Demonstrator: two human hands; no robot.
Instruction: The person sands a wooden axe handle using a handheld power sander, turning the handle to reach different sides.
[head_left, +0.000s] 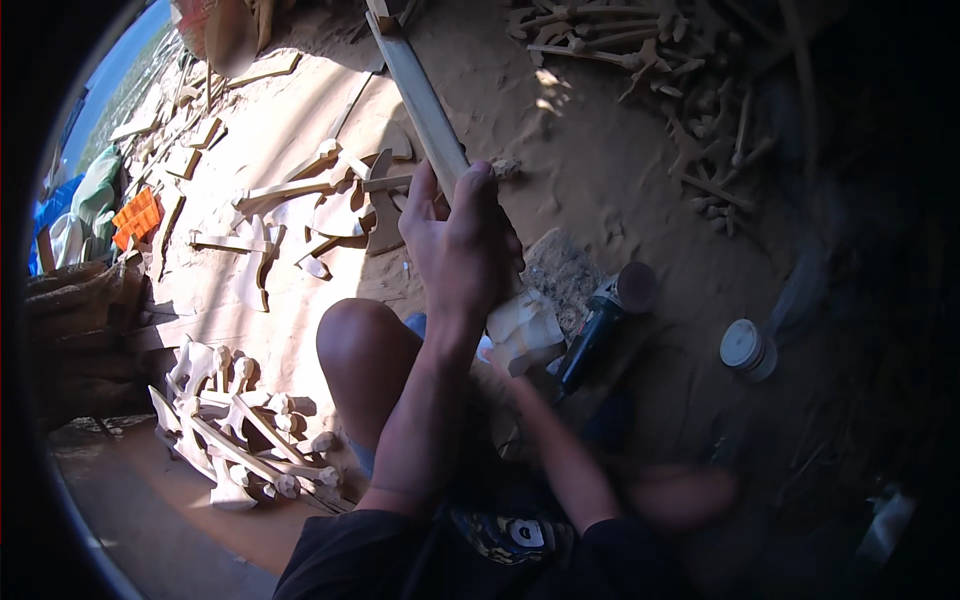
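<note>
Where sunlight hits the left side of the sandy ground (580,170), a blue sheet (48,215), a pale green bag (97,192) and an orange piece (136,219) sit near the far edge, brown cloth (85,305) below them. Lower left: heap of carved wooden pieces (240,430), knobbed ends, stacked crosswise. Above it, scattered wooden parts (290,190) lie in the sun, some overlapping. Bent knee (365,350) next, beside the left forearm. Left hand (460,240) mid-frame, fingers wrapped around the lower part of a long wooden bar (420,95); bar is raised off the ground, tilted, running to the top edge. Right hand (504,368) lower, mostly hidden at a creased beige sheet (525,330); can't tell whether its fingers are clenched on it. Greyish mound (562,270) just beyond the sheet; teal power tool (592,330) with a round disc, just right. Farther right: white-lidded tub (745,346) in shade; upper right, dim second heap (610,40) of wooden pieces.
</note>
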